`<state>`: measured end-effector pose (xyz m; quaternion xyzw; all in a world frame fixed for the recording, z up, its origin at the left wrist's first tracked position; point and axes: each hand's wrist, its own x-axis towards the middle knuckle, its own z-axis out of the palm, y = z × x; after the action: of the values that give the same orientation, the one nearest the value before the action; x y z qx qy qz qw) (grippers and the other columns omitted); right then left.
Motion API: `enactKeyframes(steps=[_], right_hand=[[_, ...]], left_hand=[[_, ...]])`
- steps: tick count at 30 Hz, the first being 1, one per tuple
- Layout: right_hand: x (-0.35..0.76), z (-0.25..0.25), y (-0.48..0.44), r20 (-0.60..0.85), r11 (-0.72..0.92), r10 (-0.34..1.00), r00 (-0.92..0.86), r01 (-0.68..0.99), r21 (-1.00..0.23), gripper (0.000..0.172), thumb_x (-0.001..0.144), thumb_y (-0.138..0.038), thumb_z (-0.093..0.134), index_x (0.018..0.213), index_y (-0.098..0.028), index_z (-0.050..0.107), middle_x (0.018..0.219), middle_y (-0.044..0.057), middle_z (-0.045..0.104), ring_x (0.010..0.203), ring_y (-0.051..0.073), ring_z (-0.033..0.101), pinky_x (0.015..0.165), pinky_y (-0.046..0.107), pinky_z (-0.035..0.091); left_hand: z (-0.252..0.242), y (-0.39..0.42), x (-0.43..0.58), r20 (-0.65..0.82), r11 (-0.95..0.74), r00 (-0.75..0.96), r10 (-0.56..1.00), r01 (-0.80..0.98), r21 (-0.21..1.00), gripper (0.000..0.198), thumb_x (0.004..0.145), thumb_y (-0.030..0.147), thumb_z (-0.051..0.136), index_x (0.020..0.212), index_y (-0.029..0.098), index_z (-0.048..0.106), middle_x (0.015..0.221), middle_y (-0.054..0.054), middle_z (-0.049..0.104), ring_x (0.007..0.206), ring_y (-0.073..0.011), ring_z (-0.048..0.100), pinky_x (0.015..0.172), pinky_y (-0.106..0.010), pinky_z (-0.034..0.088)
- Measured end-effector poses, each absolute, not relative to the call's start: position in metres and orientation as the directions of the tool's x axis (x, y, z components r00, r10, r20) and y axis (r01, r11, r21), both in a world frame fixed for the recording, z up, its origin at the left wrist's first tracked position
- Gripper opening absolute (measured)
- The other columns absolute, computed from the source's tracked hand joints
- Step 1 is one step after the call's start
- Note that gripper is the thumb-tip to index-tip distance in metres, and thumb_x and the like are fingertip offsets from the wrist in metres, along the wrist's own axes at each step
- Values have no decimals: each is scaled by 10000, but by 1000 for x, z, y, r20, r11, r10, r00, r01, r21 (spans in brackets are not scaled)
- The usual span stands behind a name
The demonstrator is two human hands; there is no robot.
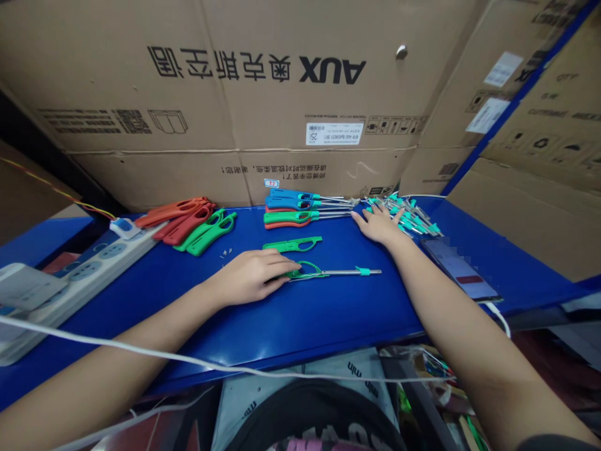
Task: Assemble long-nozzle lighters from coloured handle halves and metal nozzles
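Observation:
My left hand (256, 275) is closed over the handle end of a green gas lighter half (310, 270) on the blue table. From that half a metal tube (345, 272) points right, with a teal clip near its tip. Just behind it lies a loose green handle shell (286, 245). With fingers apart, my right hand (381, 225) reaches to a pile of metal tubes with teal clips (416, 216); its fingertips touch or hover at the near left side, I cannot tell which. Beside its thumb are stacked lighters with blue, green and orange handles (288, 217).
Red and green handle shells (206, 235) lie at the left, near small metal pins (226, 253). A white power strip (101, 257) runs along the left side. A phone (457, 269) lies right, by my forearm. A cardboard wall (263, 125) stands behind; a white cable (197, 361) crosses in front.

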<state>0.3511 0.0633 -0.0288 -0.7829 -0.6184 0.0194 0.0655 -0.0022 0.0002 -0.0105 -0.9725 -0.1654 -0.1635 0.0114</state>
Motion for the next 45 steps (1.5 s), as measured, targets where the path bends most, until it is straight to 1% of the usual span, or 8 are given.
enactKeyframes(steps=[16,24,27,31,35,38,41,45], right_hand=[[349,-28,61,153,-105,980,129,982,-156,669,991,-640,221,1246,-237,689,1559,82,426,1475,355,277,1157,724,-40],[346,-25,58,157,-144,974,165,980,-138,662,979,-654,251,1349,-240,612,1583,144,359,1480,380,249,1125,750,-44],[346,-25,58,131,-178,972,193,977,-115,692,965,-675,259,1333,-213,619,1518,203,423,1456,402,284,1115,754,-34],[346,-26,59,132,-147,978,163,981,-127,654,985,-623,263,1182,-167,689,1418,196,536,1412,381,357,1137,732,5],[346,-22,59,246,-173,942,227,960,-221,553,994,-529,334,1031,-147,732,1296,180,638,1289,356,516,1166,680,89],[347,-13,58,377,-199,865,331,916,-348,428,954,-418,429,1015,-133,744,1164,173,710,1153,334,621,1147,574,272],[347,-6,58,394,-124,831,392,822,-556,300,837,-317,535,935,-122,741,1008,151,751,976,289,683,952,407,491],[343,-4,57,241,-18,906,348,599,-801,218,685,-362,676,766,-160,670,787,95,712,716,224,631,695,342,516]], left_hand=[[-9,0,-1,328,-950,894,307,311,42,285,995,254,495,1216,214,670,1161,-54,735,1033,-192,683,891,-319,559],[-10,0,-1,328,-949,893,307,312,38,280,997,259,496,1208,209,673,1152,-52,737,1028,-191,685,891,-313,555],[-10,0,-2,330,-949,892,309,313,43,280,993,255,503,1213,215,672,1154,-52,735,1037,-192,684,899,-318,554],[-10,0,-2,338,-951,892,301,307,38,278,990,253,506,1209,213,674,1146,-52,738,1030,-195,687,894,-323,559],[-10,0,-1,345,-951,889,301,307,40,281,990,249,500,1204,215,678,1138,-55,740,1027,-191,687,895,-315,558],[-9,0,-2,346,-949,886,308,312,46,281,982,246,503,1197,221,682,1131,-55,741,1022,-188,691,893,-308,556],[-7,-1,-3,333,-947,889,314,316,49,280,971,272,518,1194,225,682,1136,-49,741,1018,-192,693,892,-311,551],[-5,-4,-4,326,-928,875,358,371,25,295,972,365,528,1168,220,693,1087,-51,749,985,-206,699,868,-319,546]])
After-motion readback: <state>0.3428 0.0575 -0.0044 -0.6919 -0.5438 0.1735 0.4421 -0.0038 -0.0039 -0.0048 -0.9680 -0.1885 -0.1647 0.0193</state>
